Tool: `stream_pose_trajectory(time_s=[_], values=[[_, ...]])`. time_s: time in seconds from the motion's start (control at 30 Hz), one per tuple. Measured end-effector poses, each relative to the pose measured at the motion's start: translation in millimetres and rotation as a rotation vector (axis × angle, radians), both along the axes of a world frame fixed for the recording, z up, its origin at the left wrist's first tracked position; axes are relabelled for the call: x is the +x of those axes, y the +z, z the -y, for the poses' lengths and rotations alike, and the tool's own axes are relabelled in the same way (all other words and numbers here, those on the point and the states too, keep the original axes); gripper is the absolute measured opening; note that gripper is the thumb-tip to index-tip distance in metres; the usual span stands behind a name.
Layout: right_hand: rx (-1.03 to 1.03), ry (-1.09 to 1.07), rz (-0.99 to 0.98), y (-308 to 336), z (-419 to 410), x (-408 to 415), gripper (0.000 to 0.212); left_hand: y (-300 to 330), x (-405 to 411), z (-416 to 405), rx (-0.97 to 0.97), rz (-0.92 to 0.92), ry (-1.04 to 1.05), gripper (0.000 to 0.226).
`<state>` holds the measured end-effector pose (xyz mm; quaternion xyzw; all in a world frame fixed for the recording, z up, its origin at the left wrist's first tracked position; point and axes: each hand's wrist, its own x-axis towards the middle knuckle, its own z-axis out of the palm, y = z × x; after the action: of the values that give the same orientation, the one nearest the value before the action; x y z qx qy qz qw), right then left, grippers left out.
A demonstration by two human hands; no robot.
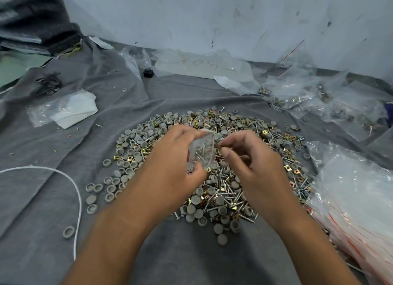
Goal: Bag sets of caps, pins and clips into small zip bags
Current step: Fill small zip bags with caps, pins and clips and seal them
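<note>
Clear zip bag [202, 152] is gripped by the left hand [170, 159]. A small part — pinched by the right hand [248, 157] — is best dropped through a wide-held mouth.

Small clear zip bag [202, 150], held upright above the heap, mouth open, a few pins inside. Below, wide mixed heap on grey cloth: round grey caps [136, 152], silver pins [231, 196], brass-coloured square clips [264, 132].
</note>
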<state>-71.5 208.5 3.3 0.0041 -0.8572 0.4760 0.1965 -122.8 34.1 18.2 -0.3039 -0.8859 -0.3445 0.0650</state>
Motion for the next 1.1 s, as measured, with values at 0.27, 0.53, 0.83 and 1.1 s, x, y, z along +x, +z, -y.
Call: stream_pose_trajectory(time_s=[0.27,0.53,0.83,1.1], values=[[0.266,-0.029,-0.273,1.9,11.6,0.1,0.025,-3.4,1.9,-5.1,-0.01,0.009,-0.021,0.057],[0.41,-0.054,-0.343,-4.5,11.6,-2.2,0.019,-4.2,1.5,-4.8,-0.001,0.006,-0.019,0.058],[0.3,-0.084,-0.341,-5.1,10.8,-2.4,0.009,-4.4,1.6,-4.0,-0.006,0.016,-0.013,0.056],[0.23,-0.088,-0.362,-3.9,16.6,-1.8,0.012,-3.2,-1.0,-4.8,0.048,0.0,0.039,0.025]])
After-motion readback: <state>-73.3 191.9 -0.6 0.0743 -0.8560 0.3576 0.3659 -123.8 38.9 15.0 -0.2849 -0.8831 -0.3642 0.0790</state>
